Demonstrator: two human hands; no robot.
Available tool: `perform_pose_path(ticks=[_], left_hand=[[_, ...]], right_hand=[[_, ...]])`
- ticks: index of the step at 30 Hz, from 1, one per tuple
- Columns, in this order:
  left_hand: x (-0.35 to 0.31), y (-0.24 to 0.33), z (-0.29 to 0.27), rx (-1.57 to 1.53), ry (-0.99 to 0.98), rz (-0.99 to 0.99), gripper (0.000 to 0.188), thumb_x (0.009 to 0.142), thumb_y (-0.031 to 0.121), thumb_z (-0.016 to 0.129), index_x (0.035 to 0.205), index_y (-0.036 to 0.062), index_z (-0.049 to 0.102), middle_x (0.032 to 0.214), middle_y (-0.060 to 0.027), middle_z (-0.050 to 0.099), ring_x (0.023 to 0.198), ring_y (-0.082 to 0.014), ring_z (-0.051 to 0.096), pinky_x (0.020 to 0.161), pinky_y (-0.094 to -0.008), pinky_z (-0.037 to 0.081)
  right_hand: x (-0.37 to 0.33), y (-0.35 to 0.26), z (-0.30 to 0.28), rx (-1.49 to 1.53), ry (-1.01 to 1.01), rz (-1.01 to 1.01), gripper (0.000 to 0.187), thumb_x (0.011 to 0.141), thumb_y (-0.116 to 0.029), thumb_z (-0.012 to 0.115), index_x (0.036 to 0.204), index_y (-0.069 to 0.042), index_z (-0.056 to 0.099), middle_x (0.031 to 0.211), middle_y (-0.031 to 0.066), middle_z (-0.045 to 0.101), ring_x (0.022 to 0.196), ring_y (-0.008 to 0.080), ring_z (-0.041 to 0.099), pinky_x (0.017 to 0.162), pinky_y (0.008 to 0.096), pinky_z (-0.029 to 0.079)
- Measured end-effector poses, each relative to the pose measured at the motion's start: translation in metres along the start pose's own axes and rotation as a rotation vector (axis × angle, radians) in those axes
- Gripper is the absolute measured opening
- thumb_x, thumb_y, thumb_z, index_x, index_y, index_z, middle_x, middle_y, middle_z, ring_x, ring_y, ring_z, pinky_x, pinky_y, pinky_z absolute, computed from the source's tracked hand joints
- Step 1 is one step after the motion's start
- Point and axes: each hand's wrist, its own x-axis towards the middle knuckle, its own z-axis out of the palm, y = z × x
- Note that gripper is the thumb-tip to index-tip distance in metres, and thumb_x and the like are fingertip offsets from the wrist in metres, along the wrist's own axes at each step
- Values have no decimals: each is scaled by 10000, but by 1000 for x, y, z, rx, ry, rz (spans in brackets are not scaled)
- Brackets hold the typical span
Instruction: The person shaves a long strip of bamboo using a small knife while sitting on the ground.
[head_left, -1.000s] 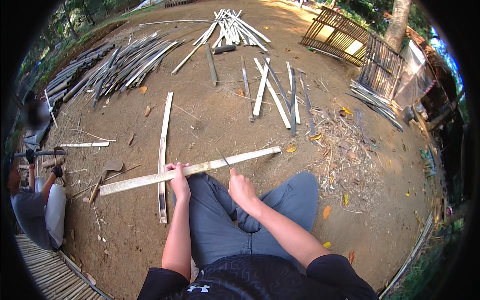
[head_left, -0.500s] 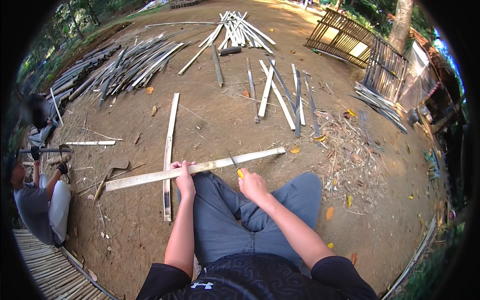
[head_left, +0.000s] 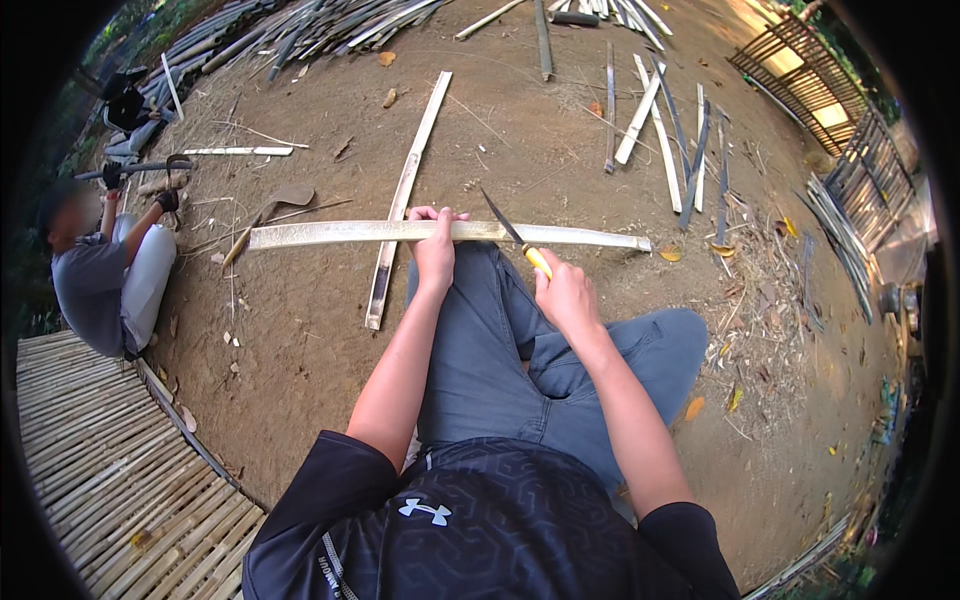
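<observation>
Head view: the left hand (head_left: 435,252) is gripping a pale strip (head_left: 478,231) crossing over the left knee (head_left: 474,268), fingers hiding part of it; the right hand (head_left: 570,297) is clasping a knife (head_left: 518,238), covering some of its yellow handle (head_left: 538,261). Whether the blade (head_left: 498,212) is touching the strip is unclear. Another strip (head_left: 405,180) is passing underneath, partly covered.

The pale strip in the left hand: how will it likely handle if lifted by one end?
The held strip looks thin, so it's probably light for its length. Long on both sides of the left hand, it may swing or dip at its far end. Its flat shape makes rolling unlikely.
</observation>
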Motion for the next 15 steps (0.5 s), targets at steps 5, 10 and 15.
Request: perform_pose_path(ticks=[5,10,15], left_hand=[[-1,5,1,77,-5,-42,206,953,60,577,957,89,374,857,-104,604,866,-255,706,737,-325,566],[-1,0,1,34,-1,-4,206,954,65,574,957,96,371,839,-85,596,852,-239,707,651,-301,545],[0,0,1,52,-2,-26,203,950,59,575,959,98,376,849,-94,607,854,-241,705,685,-318,549]], right_hand=[[10,8,-6,-126,2,93,260,907,-190,604,1071,10,623,793,247,682,775,418,688,703,497,563],[-12,-2,2,-136,0,-58,348,906,-196,604,1199,-9,618,755,237,679,700,404,684,657,488,561],[-5,9,9,-246,23,-56,374,915,-174,590,1214,49,591,715,226,673,659,365,694,602,453,569]])
